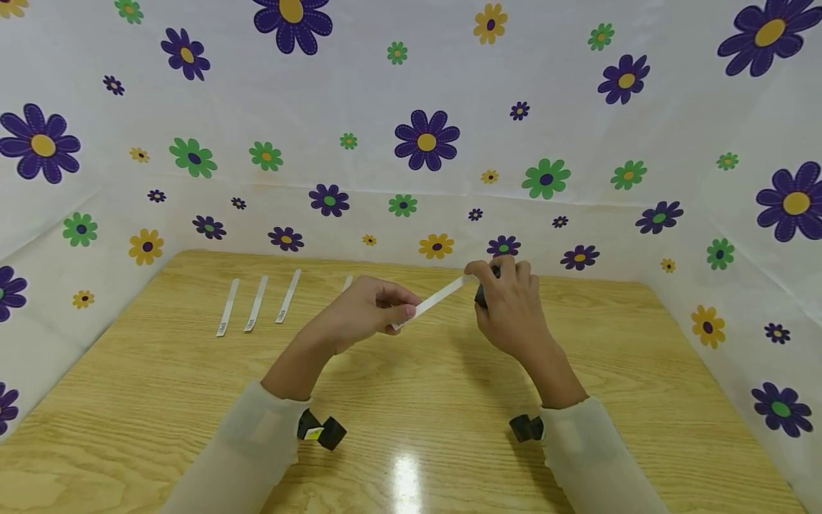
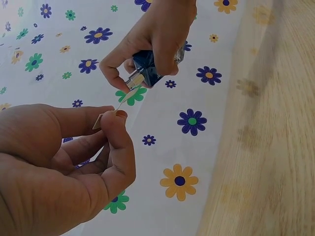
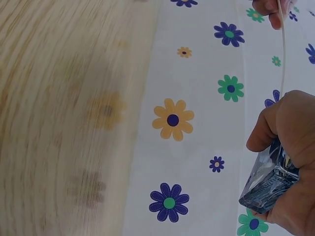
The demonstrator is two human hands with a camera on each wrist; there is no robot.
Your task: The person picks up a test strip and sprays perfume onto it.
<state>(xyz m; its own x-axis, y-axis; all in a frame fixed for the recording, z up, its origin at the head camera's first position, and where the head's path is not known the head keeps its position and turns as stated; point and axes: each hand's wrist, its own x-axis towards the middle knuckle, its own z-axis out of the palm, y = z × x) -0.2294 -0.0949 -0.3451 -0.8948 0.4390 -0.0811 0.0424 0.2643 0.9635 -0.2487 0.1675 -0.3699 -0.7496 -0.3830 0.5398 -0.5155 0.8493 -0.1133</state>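
Note:
My left hand (image 1: 356, 310) pinches one end of a white paper test strip (image 1: 439, 295) between thumb and fingers. The strip slants up to the right, its far end close to my right hand (image 1: 514, 310). That hand grips a dark blue glass perfume bottle (image 2: 147, 64), tilted, with the index finger at its silver spray nozzle (image 2: 134, 79). In the left wrist view the strip's far end lies at the nozzle; whether they touch I cannot tell. Clear faceted glass shows at the bottle's base (image 3: 261, 189) in the right wrist view. Fingers hide much of the bottle.
On the left of the wooden table (image 1: 411, 385) lie several more white strips (image 1: 289, 296), some with small printing at the near end. One of them (image 1: 348, 282) is partly behind my left hand. A white flowered cloth (image 1: 359, 93) surrounds the table's back and sides.

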